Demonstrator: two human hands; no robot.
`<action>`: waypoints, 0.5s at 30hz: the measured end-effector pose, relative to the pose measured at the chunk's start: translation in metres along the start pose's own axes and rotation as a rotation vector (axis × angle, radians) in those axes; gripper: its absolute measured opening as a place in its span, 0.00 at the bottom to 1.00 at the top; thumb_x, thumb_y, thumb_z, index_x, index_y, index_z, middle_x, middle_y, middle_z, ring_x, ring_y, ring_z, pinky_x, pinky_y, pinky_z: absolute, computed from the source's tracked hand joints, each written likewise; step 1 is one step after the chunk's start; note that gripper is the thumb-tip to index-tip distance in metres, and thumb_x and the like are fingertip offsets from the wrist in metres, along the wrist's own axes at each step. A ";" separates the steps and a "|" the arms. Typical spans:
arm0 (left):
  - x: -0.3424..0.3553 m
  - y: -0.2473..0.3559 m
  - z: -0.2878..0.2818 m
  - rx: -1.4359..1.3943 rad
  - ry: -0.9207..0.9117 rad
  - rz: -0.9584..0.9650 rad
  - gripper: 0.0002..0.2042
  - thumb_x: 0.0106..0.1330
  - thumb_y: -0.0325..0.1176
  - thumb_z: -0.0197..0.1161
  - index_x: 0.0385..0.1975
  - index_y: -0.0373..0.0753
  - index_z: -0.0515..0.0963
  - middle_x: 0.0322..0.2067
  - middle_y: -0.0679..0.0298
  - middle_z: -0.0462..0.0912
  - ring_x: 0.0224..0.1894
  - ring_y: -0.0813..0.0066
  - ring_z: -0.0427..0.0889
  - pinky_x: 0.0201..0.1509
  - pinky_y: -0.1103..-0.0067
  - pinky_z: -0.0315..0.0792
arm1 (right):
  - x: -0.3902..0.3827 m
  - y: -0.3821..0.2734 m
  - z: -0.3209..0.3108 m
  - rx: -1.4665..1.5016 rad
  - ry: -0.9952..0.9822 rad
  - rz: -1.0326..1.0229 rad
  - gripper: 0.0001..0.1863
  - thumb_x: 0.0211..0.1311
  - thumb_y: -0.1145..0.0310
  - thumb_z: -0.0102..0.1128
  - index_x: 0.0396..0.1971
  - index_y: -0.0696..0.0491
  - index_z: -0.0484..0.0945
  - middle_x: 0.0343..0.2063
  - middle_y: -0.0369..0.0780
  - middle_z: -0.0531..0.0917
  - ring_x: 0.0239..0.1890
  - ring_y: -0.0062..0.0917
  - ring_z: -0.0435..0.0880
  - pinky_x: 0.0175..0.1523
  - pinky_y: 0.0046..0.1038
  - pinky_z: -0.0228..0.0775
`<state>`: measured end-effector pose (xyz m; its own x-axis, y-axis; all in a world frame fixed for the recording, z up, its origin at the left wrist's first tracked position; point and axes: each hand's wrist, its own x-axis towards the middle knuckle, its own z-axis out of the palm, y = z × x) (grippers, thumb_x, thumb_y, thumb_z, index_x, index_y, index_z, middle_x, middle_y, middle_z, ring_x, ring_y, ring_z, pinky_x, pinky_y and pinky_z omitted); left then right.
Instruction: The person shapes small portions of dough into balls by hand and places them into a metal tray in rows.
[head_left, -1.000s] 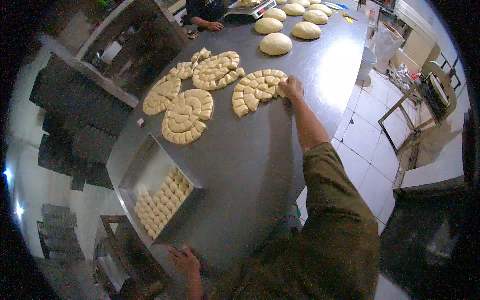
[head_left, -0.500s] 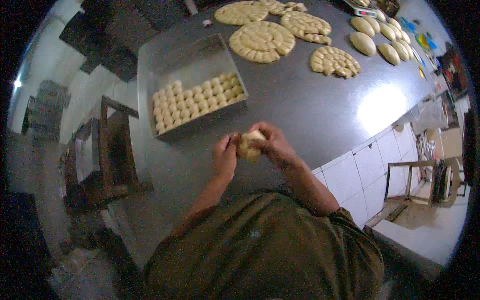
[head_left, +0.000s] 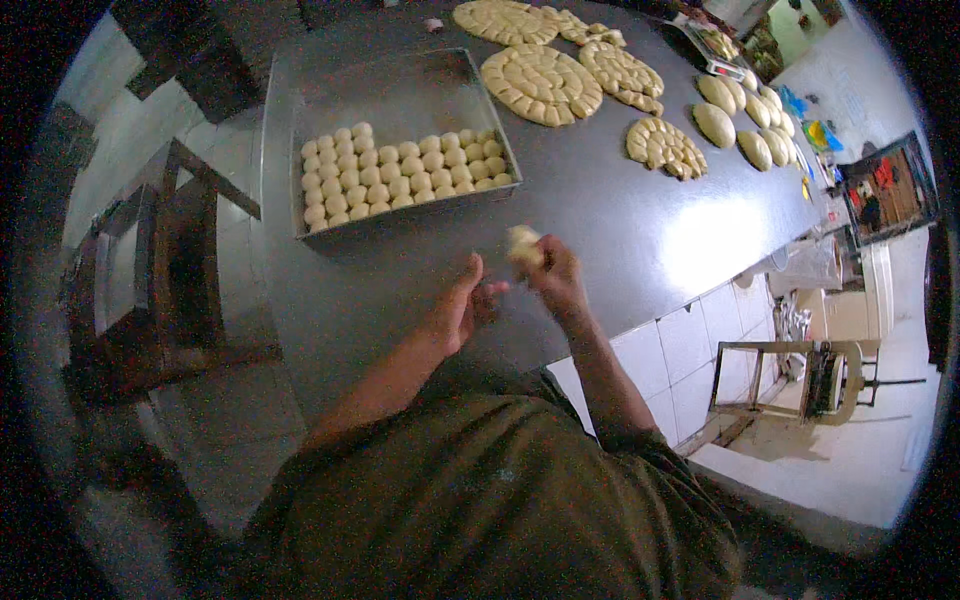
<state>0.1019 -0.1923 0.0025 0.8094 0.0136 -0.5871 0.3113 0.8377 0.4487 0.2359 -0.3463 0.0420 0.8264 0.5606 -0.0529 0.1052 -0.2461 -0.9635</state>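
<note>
A small lump of pale dough (head_left: pixel 523 244) is gripped in the fingers of my right hand (head_left: pixel 560 279), raised over the metal table (head_left: pixel 400 268). My left hand (head_left: pixel 462 310) is beside it with the thumb up and the fingers apart, holding nothing; a gap separates it from the dough. Just beyond my hands, to the left, stands a square metal tray (head_left: pixel 385 88). Rows of small round dough balls (head_left: pixel 400 186) fill its near part, and bare metal shows in its far part.
Large coils of cut dough (head_left: pixel 542 84) lie at the far side, with a smaller part-coil (head_left: pixel 666 148) nearer. Several oval dough loaves (head_left: pixel 714 125) sit at the right, by a scale (head_left: pixel 705 48). A wooden frame stand (head_left: pixel 195 250) is on the left.
My hands have come apart; the dough, which was between both, is now in my right hand alone. My left hand has opened. The view has shifted slightly.
</note>
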 end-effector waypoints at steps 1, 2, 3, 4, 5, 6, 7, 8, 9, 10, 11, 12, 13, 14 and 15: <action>0.005 0.007 -0.012 0.035 -0.016 0.076 0.19 0.75 0.48 0.61 0.56 0.42 0.77 0.40 0.64 0.86 0.37 0.75 0.84 0.41 0.76 0.79 | -0.024 -0.033 0.021 -0.077 -0.092 -0.024 0.18 0.62 0.57 0.72 0.38 0.54 0.76 0.33 0.38 0.82 0.34 0.21 0.81 0.41 0.26 0.74; 0.014 0.017 -0.028 0.074 -0.030 0.140 0.19 0.75 0.47 0.62 0.56 0.42 0.77 0.41 0.63 0.86 0.38 0.75 0.84 0.42 0.75 0.79 | -0.047 -0.047 0.036 -0.148 -0.180 -0.038 0.17 0.62 0.58 0.72 0.37 0.54 0.76 0.33 0.37 0.82 0.34 0.21 0.81 0.41 0.25 0.74; 0.018 0.020 -0.030 0.102 -0.016 0.289 0.19 0.75 0.47 0.62 0.57 0.42 0.76 0.42 0.62 0.85 0.39 0.74 0.84 0.43 0.74 0.80 | -0.057 -0.040 0.038 -0.025 -0.107 0.016 0.16 0.62 0.59 0.72 0.36 0.54 0.76 0.33 0.37 0.82 0.34 0.20 0.80 0.40 0.24 0.74; 0.018 0.029 -0.029 0.129 0.013 0.451 0.19 0.75 0.47 0.61 0.58 0.42 0.75 0.43 0.62 0.85 0.40 0.74 0.85 0.45 0.73 0.80 | -0.055 -0.028 0.036 0.093 -0.041 0.048 0.15 0.63 0.60 0.72 0.36 0.53 0.76 0.32 0.36 0.81 0.34 0.20 0.80 0.39 0.23 0.73; 0.010 0.033 -0.033 0.131 0.032 0.472 0.19 0.75 0.46 0.62 0.57 0.42 0.75 0.44 0.62 0.84 0.42 0.72 0.85 0.46 0.73 0.81 | -0.054 -0.019 0.030 0.212 0.024 0.080 0.15 0.63 0.61 0.71 0.35 0.53 0.75 0.32 0.36 0.81 0.33 0.20 0.80 0.39 0.22 0.72; -0.008 0.043 -0.027 0.123 0.047 0.495 0.19 0.75 0.45 0.62 0.57 0.41 0.74 0.45 0.61 0.84 0.43 0.71 0.85 0.46 0.72 0.81 | -0.058 -0.034 0.016 0.384 0.166 0.003 0.12 0.64 0.64 0.69 0.36 0.53 0.75 0.34 0.36 0.81 0.35 0.20 0.80 0.40 0.22 0.73; -0.023 0.050 -0.028 0.113 0.077 0.529 0.18 0.75 0.44 0.63 0.57 0.41 0.74 0.46 0.61 0.83 0.45 0.70 0.85 0.47 0.72 0.81 | -0.061 -0.051 -0.001 0.563 0.290 -0.073 0.09 0.66 0.68 0.67 0.38 0.54 0.75 0.35 0.36 0.81 0.37 0.20 0.80 0.41 0.22 0.74; -0.020 0.048 -0.039 0.013 0.121 0.583 0.18 0.74 0.43 0.63 0.56 0.41 0.74 0.48 0.61 0.82 0.46 0.68 0.84 0.47 0.71 0.81 | -0.058 -0.045 -0.033 0.559 0.367 -0.260 0.12 0.64 0.70 0.69 0.43 0.55 0.77 0.37 0.37 0.82 0.36 0.24 0.82 0.40 0.26 0.76; -0.013 0.040 -0.060 -0.073 0.175 0.627 0.17 0.74 0.42 0.64 0.56 0.41 0.74 0.49 0.61 0.81 0.48 0.67 0.84 0.47 0.70 0.82 | -0.048 -0.035 -0.055 0.323 0.441 -0.383 0.16 0.64 0.71 0.70 0.48 0.56 0.76 0.40 0.40 0.82 0.37 0.27 0.83 0.40 0.29 0.78; -0.010 0.037 -0.073 -0.152 0.219 0.668 0.17 0.74 0.41 0.64 0.56 0.41 0.74 0.50 0.60 0.81 0.50 0.65 0.83 0.47 0.69 0.82 | -0.039 -0.026 -0.078 0.083 0.550 -0.486 0.21 0.63 0.73 0.71 0.53 0.57 0.75 0.43 0.42 0.82 0.38 0.31 0.84 0.41 0.32 0.80; -0.014 0.035 -0.073 -0.125 0.207 0.635 0.17 0.73 0.41 0.65 0.56 0.42 0.73 0.51 0.60 0.80 0.50 0.64 0.83 0.47 0.68 0.82 | -0.027 -0.003 -0.099 -0.207 0.639 -0.445 0.26 0.62 0.70 0.72 0.58 0.57 0.71 0.45 0.43 0.82 0.41 0.30 0.84 0.43 0.31 0.80; -0.019 0.034 -0.068 -0.101 0.184 0.604 0.17 0.73 0.41 0.65 0.55 0.42 0.73 0.51 0.60 0.80 0.51 0.64 0.83 0.47 0.68 0.82 | -0.015 0.028 -0.104 -0.400 0.614 -0.237 0.32 0.62 0.68 0.74 0.62 0.57 0.67 0.47 0.44 0.82 0.44 0.30 0.84 0.46 0.31 0.80; -0.019 0.035 -0.057 -0.092 0.153 0.591 0.17 0.73 0.41 0.66 0.55 0.43 0.73 0.51 0.61 0.80 0.52 0.63 0.82 0.47 0.67 0.82 | -0.007 0.049 -0.095 -0.457 0.514 -0.075 0.38 0.61 0.66 0.75 0.66 0.57 0.63 0.49 0.45 0.82 0.47 0.30 0.83 0.48 0.30 0.80; -0.023 0.038 -0.034 -0.071 0.110 0.588 0.17 0.73 0.41 0.66 0.55 0.42 0.73 0.50 0.61 0.80 0.51 0.63 0.82 0.48 0.67 0.82 | -0.002 0.049 -0.068 -0.339 0.362 0.002 0.43 0.61 0.64 0.76 0.70 0.58 0.59 0.51 0.47 0.82 0.50 0.29 0.83 0.51 0.30 0.80; -0.034 0.037 -0.003 -0.050 0.074 0.572 0.17 0.72 0.42 0.66 0.54 0.42 0.72 0.49 0.61 0.79 0.50 0.64 0.82 0.48 0.68 0.82 | -0.007 0.030 -0.036 -0.158 0.201 0.044 0.49 0.61 0.61 0.77 0.74 0.58 0.55 0.53 0.48 0.82 0.53 0.29 0.83 0.53 0.30 0.80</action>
<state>0.0842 -0.1600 0.0375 0.8046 0.5083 -0.3071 -0.1903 0.7106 0.6774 0.2534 -0.3859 0.0225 0.9236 0.3824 -0.0253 0.1389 -0.3956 -0.9078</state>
